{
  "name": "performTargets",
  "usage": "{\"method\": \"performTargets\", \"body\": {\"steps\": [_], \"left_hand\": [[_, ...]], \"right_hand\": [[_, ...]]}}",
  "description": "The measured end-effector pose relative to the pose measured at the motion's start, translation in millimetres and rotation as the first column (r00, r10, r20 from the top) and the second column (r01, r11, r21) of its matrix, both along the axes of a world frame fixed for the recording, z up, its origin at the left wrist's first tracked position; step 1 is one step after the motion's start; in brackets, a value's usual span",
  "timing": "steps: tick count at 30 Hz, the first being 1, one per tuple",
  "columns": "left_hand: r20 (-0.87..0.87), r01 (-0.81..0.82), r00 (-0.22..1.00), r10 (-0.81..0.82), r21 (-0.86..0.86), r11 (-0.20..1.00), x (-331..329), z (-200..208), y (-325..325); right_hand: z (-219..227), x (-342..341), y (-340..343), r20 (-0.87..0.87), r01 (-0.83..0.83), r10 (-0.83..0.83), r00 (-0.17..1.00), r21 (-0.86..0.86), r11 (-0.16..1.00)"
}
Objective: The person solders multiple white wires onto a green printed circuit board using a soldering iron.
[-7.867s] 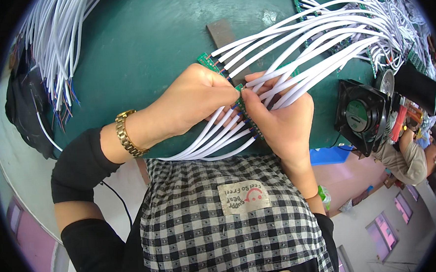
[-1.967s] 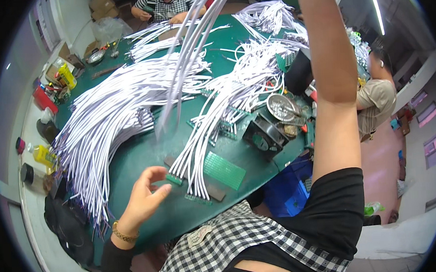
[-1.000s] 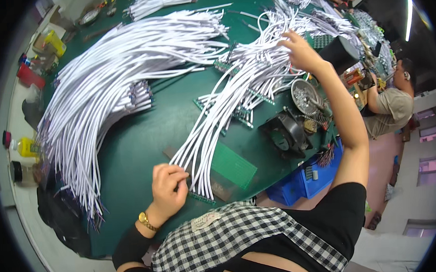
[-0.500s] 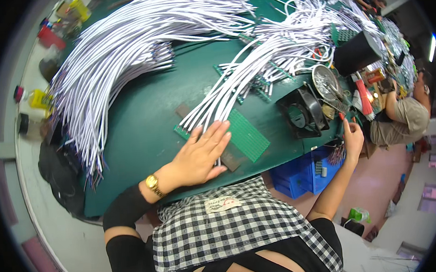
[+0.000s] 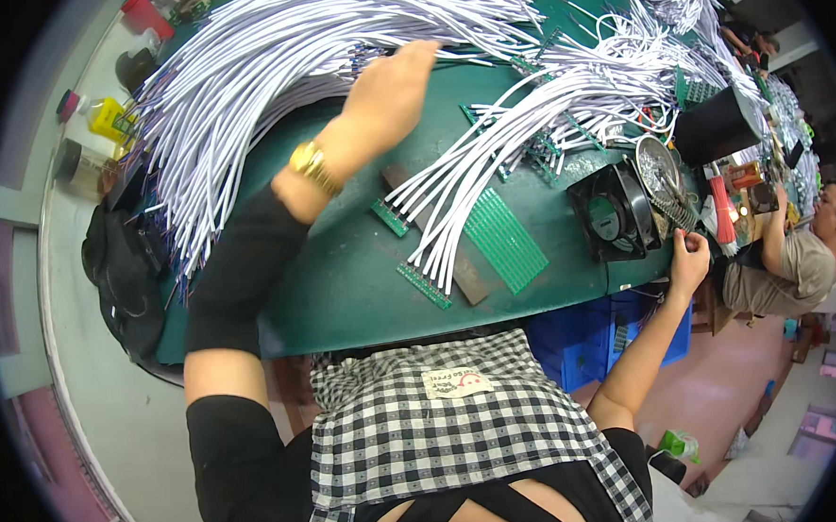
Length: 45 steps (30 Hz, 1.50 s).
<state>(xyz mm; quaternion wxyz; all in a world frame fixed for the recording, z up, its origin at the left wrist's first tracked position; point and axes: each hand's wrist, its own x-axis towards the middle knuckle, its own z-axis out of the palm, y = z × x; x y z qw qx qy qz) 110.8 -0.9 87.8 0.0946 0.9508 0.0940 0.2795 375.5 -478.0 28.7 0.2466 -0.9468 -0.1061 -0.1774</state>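
My left hand (image 5: 392,85), with a gold watch (image 5: 308,159) on its wrist, is stretched far across the green table (image 5: 344,284). It lies palm down, its fingertips touching a big pile of white cables (image 5: 256,61). Nothing shows in its grip. My right hand (image 5: 688,252) hangs at the table's right edge beside a black fan (image 5: 614,215), fingers curled; what they hold is not visible. Between the hands lies a bundle of white cables (image 5: 498,167) ending in narrow green strip boards (image 5: 425,285), next to a green perforated board (image 5: 504,239).
More white cable bundles (image 5: 653,50) cover the far right of the table. A blue bin (image 5: 583,339) stands under the table's edge. A black bag (image 5: 121,267) hangs at the left, with a yellow bottle (image 5: 108,117) beyond it. A seated person (image 5: 796,255) works at the right.
My left hand has left the green board near the front edge and reached up to the far cable pile. My right hand dropped from the cables to the table's right edge and stays there.
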Motion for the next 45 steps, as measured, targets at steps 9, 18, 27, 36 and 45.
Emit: {"method": "performTargets", "body": {"steps": [9, 18, 27, 36, 45], "left_hand": [[-0.266, -0.035, 0.964, 0.021, -0.049, 0.998, 130.5, -69.0, 23.4], [-0.109, 0.036, 0.992, -0.063, -0.233, 0.972, 34.2, -32.4, -12.1], [0.075, 0.247, 0.969, -0.236, -0.355, 0.902, -118.7, 61.7, -92.5], [-0.070, 0.221, 0.946, -0.316, -0.574, 0.788, -181.8, 50.3, -172.3], [-0.231, -0.067, 0.951, -0.205, -0.804, 0.591, -220.9, 0.7, -186.1]], "right_hand": [[-5.7, -21.3, 15.4, 0.162, 0.039, -0.032, 0.986, -0.045, 0.998], [4.2, -33.3, 4.7, 0.181, 0.107, -0.092, 0.979, -0.076, 0.991], [98.2, -182.7, 76.6, 0.530, -0.604, 0.316, 0.787, 0.558, 0.569], [75.5, -278.9, 158.7, -0.006, -0.665, 1.000, 0.006, 0.747, 0.009], [18.5, -322.0, 162.4, -0.178, -0.132, 0.979, -0.101, 0.978, 0.164]]}}
